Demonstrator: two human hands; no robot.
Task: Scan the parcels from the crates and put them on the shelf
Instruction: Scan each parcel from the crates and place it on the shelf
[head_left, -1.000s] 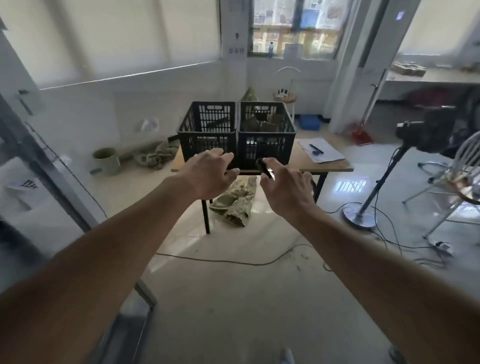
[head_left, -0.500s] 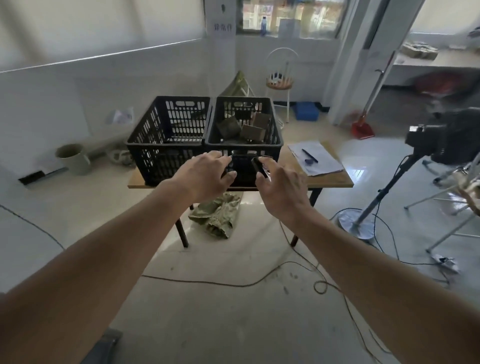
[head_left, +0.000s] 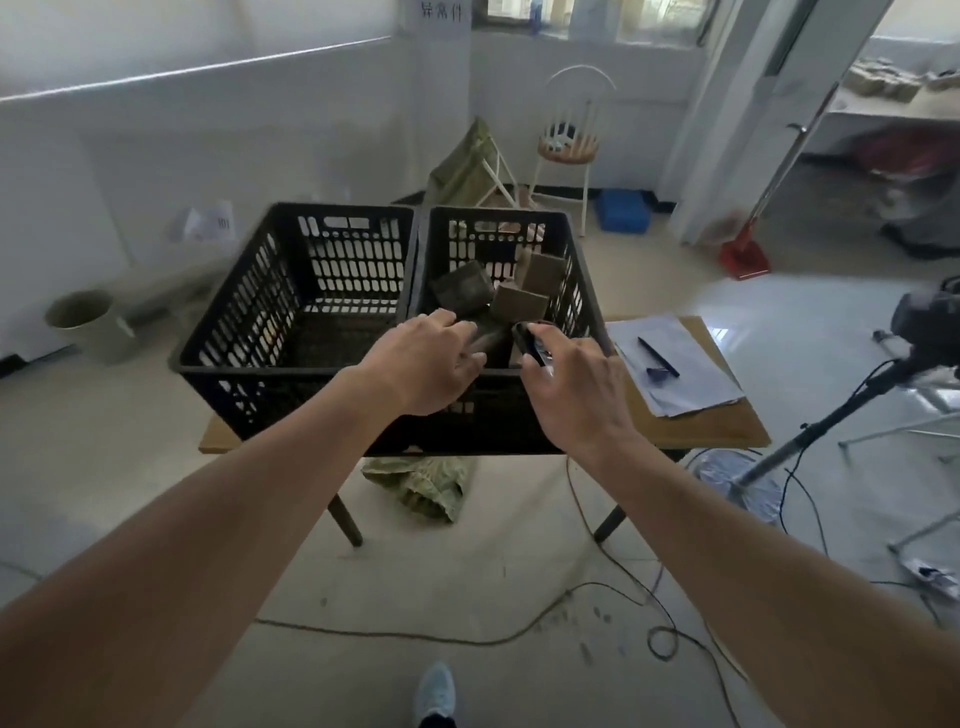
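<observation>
The left hand (head_left: 426, 361) covers the near part of a dark parcel (head_left: 491, 336) in the right crate (head_left: 582, 291), so its grip cannot be told. The right hand (head_left: 574, 384) hides most of the black scanner (head_left: 530, 343). At the right edge, a blurred camera (head_left: 924, 317) is cut off. The wall sign (head_left: 441, 13) at the top is cropped.

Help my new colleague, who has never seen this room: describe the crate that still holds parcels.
Find the wooden table in the middle of the room, which carries two black crates side by side. Take the right-hand crate, next to the papers; it alone holds brown parcels, while the left-hand crate shows none.
</observation>
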